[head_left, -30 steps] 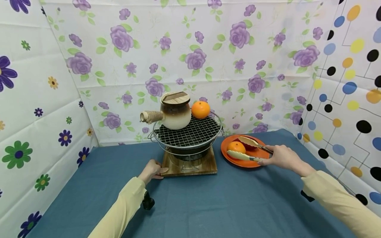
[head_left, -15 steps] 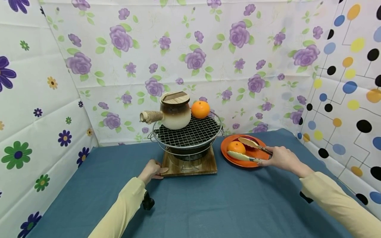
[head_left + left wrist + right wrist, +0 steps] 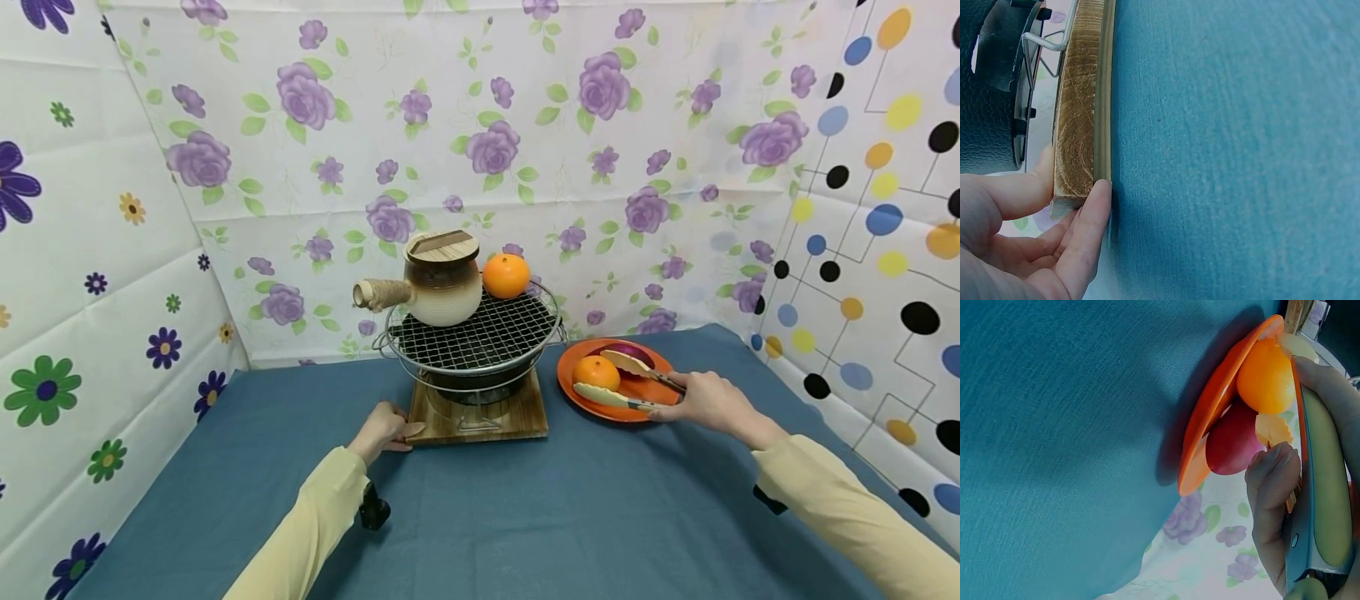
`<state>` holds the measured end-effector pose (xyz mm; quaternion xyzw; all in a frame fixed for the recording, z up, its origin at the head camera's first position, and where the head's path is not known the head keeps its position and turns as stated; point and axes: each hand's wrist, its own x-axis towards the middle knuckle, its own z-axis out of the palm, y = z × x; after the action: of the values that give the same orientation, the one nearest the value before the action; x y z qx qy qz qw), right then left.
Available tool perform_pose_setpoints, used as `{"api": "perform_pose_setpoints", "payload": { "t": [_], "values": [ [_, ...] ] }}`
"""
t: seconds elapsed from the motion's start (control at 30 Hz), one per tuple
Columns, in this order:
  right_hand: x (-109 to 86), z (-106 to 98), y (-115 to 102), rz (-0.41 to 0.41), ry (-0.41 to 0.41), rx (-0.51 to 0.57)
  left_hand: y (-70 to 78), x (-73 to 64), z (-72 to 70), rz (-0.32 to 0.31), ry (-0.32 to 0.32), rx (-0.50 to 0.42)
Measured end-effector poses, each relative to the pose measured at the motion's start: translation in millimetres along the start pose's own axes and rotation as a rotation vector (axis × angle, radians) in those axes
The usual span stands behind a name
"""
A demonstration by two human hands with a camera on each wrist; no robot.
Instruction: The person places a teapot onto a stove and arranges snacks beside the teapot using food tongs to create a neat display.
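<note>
My left hand grips the front left corner of the wooden board under the grill, thumb on top and fingers beneath; the left wrist view shows the board's edge between them. In my right hand is a pair of tongs, held with spread tips. The tips stand on either side of an orange on the orange plate; contact cannot be told. Behind one tip lies a dark red-purple round thing, perhaps an onion, on the same plate.
On the round grill's wire mesh stand a clay pot with a wooden lid and rope-wrapped handle, and another orange. Blue cloth covers the table. Patterned cloth walls close off the back and sides.
My right hand and the tongs have shifted very slightly, and more of the red-purple thing shows behind the tip. My left hand stays on the board.
</note>
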<state>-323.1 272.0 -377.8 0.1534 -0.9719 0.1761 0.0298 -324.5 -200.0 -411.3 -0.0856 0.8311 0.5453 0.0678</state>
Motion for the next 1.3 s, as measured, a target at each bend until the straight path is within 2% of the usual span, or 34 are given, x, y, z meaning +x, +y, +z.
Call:
{"api": "perform_pose_setpoints", "payload": {
  "t": [0.13, 1.3],
  "values": [
    [0.3, 1.1, 0.4, -0.006, 0.001, 0.001, 0.4, 0.5, -0.1, -0.019, 0.005, 0.006],
    [-1.2, 2.2, 0.8, -0.016, 0.013, 0.020, -1.4, -0.9, -0.4, 0.039, -0.009, -0.002]
  ]
}}
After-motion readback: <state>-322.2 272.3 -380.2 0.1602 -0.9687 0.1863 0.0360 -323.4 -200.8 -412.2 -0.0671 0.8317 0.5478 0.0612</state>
